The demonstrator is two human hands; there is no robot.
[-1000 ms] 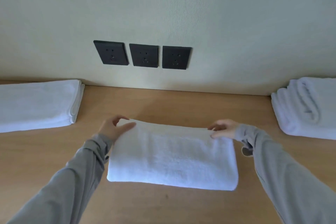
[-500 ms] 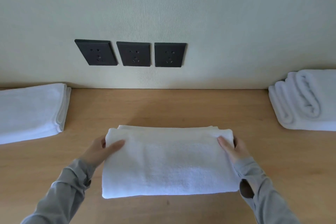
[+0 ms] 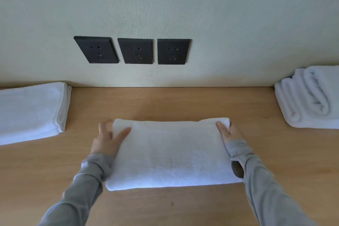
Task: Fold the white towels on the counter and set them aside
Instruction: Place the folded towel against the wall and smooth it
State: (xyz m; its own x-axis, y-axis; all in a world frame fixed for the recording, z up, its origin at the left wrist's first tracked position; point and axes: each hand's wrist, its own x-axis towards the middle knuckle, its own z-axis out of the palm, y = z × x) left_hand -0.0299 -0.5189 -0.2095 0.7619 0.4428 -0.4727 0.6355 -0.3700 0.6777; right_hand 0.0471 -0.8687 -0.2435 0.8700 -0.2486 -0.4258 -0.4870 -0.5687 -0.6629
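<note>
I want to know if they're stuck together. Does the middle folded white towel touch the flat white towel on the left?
Apart. The head view shows bare wooden counter between the middle folded white towel and the flat white towel.

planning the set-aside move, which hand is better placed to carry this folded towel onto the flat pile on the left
Probably the left hand: it grips the middle towel at the end nearer the flat folded pile. The right hand holds the far end.

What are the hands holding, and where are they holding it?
The folded white towel in the middle of the counter. The left hand grips its left end and the right hand grips its right end, near the far corners.
</note>
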